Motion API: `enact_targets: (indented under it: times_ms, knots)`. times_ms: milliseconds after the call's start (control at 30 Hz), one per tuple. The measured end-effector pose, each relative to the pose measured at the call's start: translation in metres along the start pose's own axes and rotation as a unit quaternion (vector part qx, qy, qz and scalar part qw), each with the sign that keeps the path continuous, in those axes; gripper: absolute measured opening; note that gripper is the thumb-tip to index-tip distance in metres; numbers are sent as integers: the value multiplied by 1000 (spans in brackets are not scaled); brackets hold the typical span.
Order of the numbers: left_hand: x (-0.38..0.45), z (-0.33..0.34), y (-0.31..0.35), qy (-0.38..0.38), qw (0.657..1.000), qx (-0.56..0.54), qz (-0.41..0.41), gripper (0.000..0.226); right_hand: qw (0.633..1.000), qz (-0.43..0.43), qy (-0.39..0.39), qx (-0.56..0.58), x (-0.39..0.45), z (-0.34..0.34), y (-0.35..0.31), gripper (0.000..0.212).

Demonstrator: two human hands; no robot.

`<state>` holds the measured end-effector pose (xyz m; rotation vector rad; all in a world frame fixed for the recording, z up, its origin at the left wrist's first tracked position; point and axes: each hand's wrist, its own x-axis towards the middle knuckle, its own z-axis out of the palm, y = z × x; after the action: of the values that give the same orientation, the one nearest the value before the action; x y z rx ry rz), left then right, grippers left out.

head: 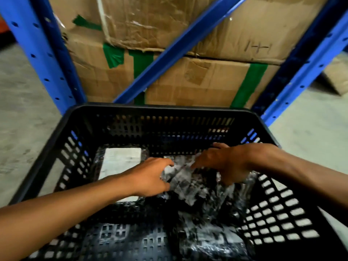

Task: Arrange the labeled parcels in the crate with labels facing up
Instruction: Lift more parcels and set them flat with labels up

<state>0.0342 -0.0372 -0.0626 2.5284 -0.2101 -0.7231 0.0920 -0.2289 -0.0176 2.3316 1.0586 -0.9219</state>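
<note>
— Both hands are in the black slatted plastic crate point(79, 129) — left hand point(150, 178) and right hand point(224, 162) pinching the crinkled black plastic-wrapped parcel point(190, 183) at centre-right.

— Which way does it lie?

— Long axis far-to-near, between the grips; the white-labelled flat parcel point(121, 161) lies far-left, label up.

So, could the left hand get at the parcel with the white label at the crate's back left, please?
Probably yes: the labelled parcel lies uncovered beside the left hand, with nothing above it, though that hand now grips the crumpled parcel.
</note>
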Motion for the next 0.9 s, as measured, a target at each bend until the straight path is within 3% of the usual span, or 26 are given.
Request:
enact_targets:
  times_ms: [67, 167, 300, 433, 500, 567, 700, 767, 833, 900]
  knots:
    - [2, 15, 19, -46, 998, 20, 46, 75, 997, 45, -29, -57, -18, 25, 10, 99]
    - [7, 36, 36, -84, 991, 53, 91, 85, 995, 40, 49, -81, -21, 53, 13, 109]
    - [10, 45, 38, -79, 990, 61, 98, 96, 984, -38, 172, 31, -6, 46, 23, 69]
    - [6, 46, 30, -49, 993, 21, 108, 108, 976, -65, 199, 58, 9, 35, 34, 43]
    - [9, 48, 24, -8, 997, -19, 77, 115, 950, -67, 265, 150, 16, 31, 39, 33]
    - [15, 43, 18, 69, 993, -87, 45, 106, 922, -54, 322, 209, 27, 24, 42, 27]
    - [15, 23, 8, 203, 940, -269, 43, 52, 912, -40, 329, 242, 40, 2, 46, 23]
    - [9, 5, 4, 251, 893, -370, 49, 43, 893, -46, 345, 284, 36, -7, 49, 23]
    - [3, -15, 1, 275, 839, -466, 62, 36, 857, -49, 341, 384, 25, -10, 45, 37]
    - [-3, -32, -1, 278, 823, -492, 61, 37, 821, -42, 285, 492, 13, -9, 34, 53]
